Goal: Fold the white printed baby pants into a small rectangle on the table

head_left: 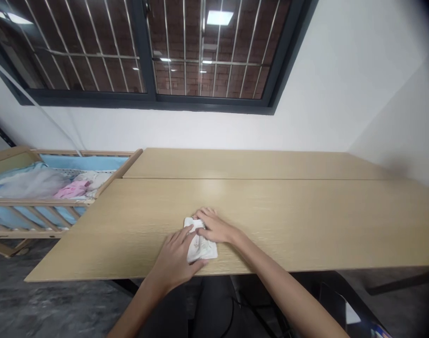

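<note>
A small white folded cloth (202,249) with a faint print lies flat on the light wooden table (292,220), near its front edge. My left hand (174,258) rests along the left side of the cloth. Its fingers are stretched over that side, and the thumb is apart at the near edge. From the right, my right hand (213,226) reaches over the far part of the cloth. The right thumb lies on top while the other fingers curl at the far corner, their tips partly hidden.
A wooden crib (41,203) with blue lining stands at the table's left, holding a pink cloth (73,188) and white bedding. Behind the table are a white wall (306,126) and a barred window (207,51). Dark cables (231,312) hang below the front edge.
</note>
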The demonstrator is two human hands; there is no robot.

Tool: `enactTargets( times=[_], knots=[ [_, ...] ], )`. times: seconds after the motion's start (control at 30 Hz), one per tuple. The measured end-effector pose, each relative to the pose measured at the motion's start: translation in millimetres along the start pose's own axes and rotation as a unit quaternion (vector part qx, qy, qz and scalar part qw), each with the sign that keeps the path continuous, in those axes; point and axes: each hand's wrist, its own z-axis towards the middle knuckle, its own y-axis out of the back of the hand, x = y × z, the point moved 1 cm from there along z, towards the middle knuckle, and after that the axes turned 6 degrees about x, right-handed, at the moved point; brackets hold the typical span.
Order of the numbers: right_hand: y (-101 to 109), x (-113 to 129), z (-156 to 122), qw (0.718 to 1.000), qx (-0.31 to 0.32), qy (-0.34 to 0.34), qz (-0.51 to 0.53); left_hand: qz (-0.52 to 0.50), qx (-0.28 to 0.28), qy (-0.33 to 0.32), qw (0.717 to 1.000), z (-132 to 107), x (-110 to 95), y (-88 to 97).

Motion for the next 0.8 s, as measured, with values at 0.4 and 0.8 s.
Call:
enactTargets(
  times=[0.4, 0.8],
  knots=[
    [12.6, 45.9, -55.9, 0.999, -0.021, -0.007, 0.029, -0.019, 0.030, -0.032, 0.999, -41.9, -8.4, 3.7],
    [-24.4, 69.8, -111.9, 0.999, -0.029, -0.023, -0.024, -0.043, -0.057, -0.039, 0.997, -62.0, -9.4, -7.9]
  ],
)
